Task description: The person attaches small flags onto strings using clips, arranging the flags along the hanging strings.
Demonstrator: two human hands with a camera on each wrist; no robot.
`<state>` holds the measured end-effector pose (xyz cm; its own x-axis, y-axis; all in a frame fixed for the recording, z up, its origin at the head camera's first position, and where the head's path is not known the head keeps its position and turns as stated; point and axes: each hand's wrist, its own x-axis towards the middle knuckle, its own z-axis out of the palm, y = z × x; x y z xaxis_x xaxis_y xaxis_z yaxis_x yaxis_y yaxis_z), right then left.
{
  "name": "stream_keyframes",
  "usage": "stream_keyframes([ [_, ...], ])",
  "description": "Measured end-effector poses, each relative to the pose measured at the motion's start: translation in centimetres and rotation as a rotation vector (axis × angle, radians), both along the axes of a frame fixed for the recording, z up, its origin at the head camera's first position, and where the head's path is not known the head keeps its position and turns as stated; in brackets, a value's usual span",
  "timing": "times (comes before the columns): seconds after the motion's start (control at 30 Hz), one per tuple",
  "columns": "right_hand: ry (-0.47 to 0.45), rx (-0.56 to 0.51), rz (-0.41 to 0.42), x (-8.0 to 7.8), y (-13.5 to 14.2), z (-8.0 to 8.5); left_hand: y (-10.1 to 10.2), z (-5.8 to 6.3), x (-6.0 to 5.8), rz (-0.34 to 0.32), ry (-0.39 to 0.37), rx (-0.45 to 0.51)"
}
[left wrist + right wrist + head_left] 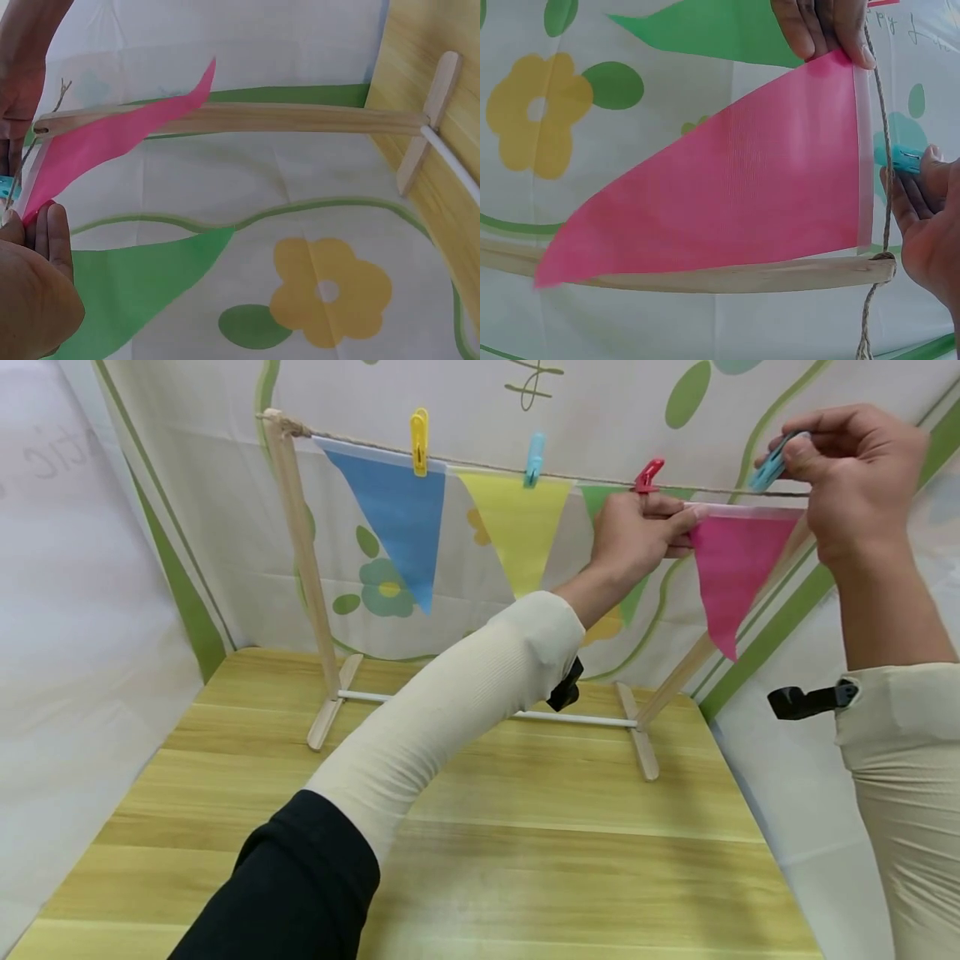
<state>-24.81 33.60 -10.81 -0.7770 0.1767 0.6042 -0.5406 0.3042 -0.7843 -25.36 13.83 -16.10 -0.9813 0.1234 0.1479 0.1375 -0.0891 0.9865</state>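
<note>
My left hand (633, 531) pinches the top left corner of a pink triangular pennant (742, 547), which hangs just below a twine line (480, 467). Between thumb and fingers of my right hand (862, 477) is a light blue clothespin (776, 464), held close to the line near its right end. In the right wrist view the clothespin (904, 158) lies beside the twine. A red clothespin (648, 476) grips the line above my left hand, at a green pennant (637, 597) partly hidden by that hand. The left wrist view shows the pink pennant (112, 142) from the side.
A blue pennant (405, 502) hangs by a yellow clothespin (419, 442), a yellow pennant (517, 518) by a blue clothespin (534, 460). Wooden posts (303, 543) on flat feet, joined by a white rod (585, 718), stand on the wooden table (525, 860). Behind is a patterned cloth (480, 402).
</note>
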Motion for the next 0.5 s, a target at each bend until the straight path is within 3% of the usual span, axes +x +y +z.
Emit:
stream_keyframes([
  [0.2,0.021,-0.143,0.065,0.24,-0.32,0.07,-0.17,-0.07,-0.09,-0.018,0.002,0.063],
  [0.5,-0.005,-0.073,0.038,0.42,-0.18,-0.04,0.1,0.19,-0.04,-0.013,-0.039,0.142],
])
